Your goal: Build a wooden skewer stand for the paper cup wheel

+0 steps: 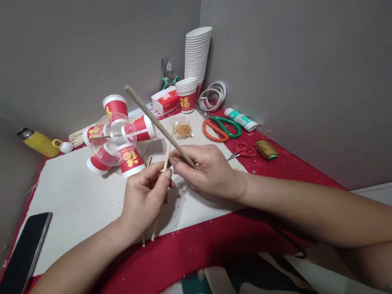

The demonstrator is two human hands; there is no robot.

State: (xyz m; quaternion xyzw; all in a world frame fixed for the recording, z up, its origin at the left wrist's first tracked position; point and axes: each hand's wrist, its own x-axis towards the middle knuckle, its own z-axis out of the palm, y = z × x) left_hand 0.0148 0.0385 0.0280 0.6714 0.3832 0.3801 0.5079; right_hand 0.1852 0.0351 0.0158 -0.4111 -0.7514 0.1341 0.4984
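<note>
One thin stick [168, 156] is pinched between the thumb and fingers of the left hand [146, 191], closed narrow above the white sheet [79, 195]. The right hand [208, 169], fingers curled, holds a thick stick [155, 122] slanting up leftward. Whether the fingertips touch each other cannot be told. The cup wheel [120, 129] is beyond the left hand.

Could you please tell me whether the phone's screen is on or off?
It appears off: the phone shows a dark face, with nothing lit on it.
</note>
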